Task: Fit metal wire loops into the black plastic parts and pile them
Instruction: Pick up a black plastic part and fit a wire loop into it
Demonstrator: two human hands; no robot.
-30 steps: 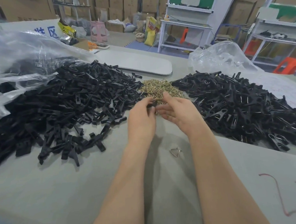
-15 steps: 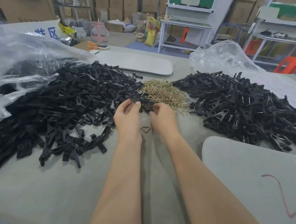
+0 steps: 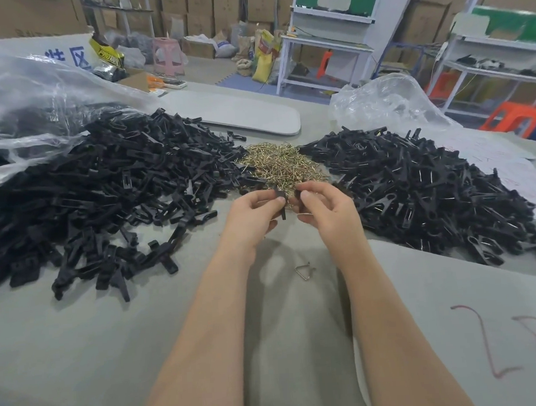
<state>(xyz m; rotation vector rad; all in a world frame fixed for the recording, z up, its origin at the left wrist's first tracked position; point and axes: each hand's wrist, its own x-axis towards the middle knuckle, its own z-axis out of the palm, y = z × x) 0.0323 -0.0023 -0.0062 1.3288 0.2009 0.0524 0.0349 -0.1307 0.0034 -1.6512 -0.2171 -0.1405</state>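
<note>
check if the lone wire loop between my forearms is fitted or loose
Loose: the small triangular metal wire loop lies bare on the grey tabletop, apart from the heaped black plastic parts.

Black plastic parts (image 3: 103,194), brassy-gold wire loops (image 3: 281,164), grey table (image 3: 81,355), red scribble (image 3: 520,344).

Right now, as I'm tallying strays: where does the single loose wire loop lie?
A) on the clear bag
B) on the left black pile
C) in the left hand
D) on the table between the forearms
D: the loose wire loop lies alone on the grey table, between the left forearm and the right forearm.
</note>
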